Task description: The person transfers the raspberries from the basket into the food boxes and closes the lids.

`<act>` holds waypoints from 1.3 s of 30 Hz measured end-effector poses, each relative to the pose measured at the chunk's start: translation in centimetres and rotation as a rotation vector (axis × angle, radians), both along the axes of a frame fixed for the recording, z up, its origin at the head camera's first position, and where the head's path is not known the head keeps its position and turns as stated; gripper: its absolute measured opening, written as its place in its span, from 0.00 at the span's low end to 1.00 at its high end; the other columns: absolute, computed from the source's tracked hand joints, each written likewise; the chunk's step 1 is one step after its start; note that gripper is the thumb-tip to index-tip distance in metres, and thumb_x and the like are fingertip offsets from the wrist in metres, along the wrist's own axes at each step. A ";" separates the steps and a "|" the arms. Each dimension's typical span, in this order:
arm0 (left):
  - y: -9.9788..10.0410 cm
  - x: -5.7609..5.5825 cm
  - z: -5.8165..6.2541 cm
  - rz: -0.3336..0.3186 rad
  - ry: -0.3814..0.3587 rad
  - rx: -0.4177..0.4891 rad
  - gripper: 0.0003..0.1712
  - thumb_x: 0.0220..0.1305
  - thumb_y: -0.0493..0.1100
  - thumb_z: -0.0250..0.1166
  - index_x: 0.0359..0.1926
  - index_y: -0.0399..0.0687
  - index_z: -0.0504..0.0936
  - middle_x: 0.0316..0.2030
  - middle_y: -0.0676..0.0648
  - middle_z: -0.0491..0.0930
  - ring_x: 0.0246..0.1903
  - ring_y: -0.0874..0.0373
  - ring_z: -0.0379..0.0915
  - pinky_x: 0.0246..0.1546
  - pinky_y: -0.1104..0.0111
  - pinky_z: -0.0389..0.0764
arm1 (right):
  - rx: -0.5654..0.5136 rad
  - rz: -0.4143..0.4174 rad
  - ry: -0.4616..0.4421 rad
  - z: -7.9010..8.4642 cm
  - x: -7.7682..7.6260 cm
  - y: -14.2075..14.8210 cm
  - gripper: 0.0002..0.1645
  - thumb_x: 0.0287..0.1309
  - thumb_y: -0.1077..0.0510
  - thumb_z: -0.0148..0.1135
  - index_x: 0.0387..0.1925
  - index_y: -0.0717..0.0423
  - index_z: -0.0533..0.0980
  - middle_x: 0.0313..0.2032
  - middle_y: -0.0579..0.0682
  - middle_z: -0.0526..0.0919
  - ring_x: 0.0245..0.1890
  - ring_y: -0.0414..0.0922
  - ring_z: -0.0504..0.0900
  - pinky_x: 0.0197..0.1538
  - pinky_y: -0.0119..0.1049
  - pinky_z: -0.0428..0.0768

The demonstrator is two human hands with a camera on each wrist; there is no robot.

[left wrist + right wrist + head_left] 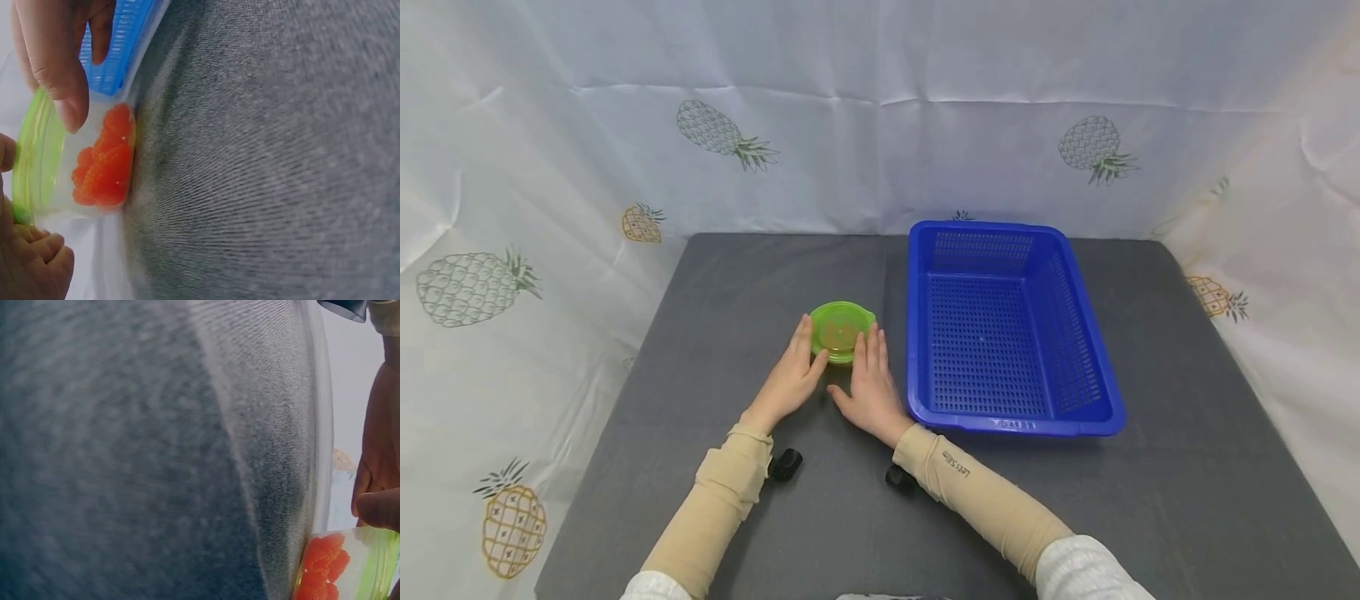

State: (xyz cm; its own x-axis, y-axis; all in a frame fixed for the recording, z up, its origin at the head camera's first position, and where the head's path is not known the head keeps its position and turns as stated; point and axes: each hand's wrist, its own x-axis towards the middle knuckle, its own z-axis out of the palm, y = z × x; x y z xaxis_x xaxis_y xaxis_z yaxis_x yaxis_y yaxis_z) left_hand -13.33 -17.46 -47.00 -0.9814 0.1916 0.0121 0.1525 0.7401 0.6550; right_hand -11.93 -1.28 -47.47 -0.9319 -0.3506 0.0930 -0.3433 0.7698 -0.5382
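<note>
A small clear round container with a green lid (pixel 841 321) stands upright on the grey table. Through its wall, bumpy orange-red pieces (pixel 109 165) show at the bottom. My left hand (pixel 786 375) lies along its left side, fingers mostly straight beside the lid and thumb at the front-left rim. On the other side is my right hand (pixel 874 387), its straight fingers at the lid's right edge. The right thumb sticks out in front, apart from the container in the head view. In the left wrist view the right hand (pixel 56 56) partly covers the lid.
A big blue plastic basket (pixel 917 333) with perforated walls and bottom stands right of the container, close to my right wrist. The grey table (pixel 760 275) extends around both. Behind it hangs a white curtain (pixel 865 158) with pineapple prints. Black devices (pixel 786 464) sit at both wrists.
</note>
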 end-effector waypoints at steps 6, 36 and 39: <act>0.5 0.1 -0.3 0.001 -0.019 0.032 0.39 0.74 0.49 0.41 0.71 0.43 0.27 0.73 0.36 0.29 0.73 0.42 0.33 0.69 0.46 0.50 | -0.012 0.001 -0.028 -0.2 0.0 0.1 0.56 0.58 0.45 0.60 0.69 0.71 0.40 0.71 0.67 0.29 0.73 0.62 0.34 0.71 0.53 0.52; 0.6 0.2 0.1 0.044 -0.002 0.036 0.44 0.71 0.61 0.41 0.72 0.42 0.31 0.72 0.35 0.28 0.72 0.38 0.32 0.67 0.42 0.50 | -0.010 0.117 0.051 2.0 2.4 -0.2 0.58 0.59 0.42 0.58 0.70 0.68 0.34 0.71 0.66 0.29 0.73 0.59 0.31 0.71 0.55 0.54; 0.5 0.2 0.4 0.045 0.015 0.021 0.44 0.70 0.61 0.41 0.72 0.43 0.30 0.72 0.36 0.27 0.72 0.38 0.31 0.67 0.41 0.50 | -0.010 0.136 0.055 2.5 2.6 -0.1 0.58 0.59 0.42 0.57 0.70 0.68 0.34 0.72 0.65 0.29 0.73 0.59 0.31 0.71 0.55 0.52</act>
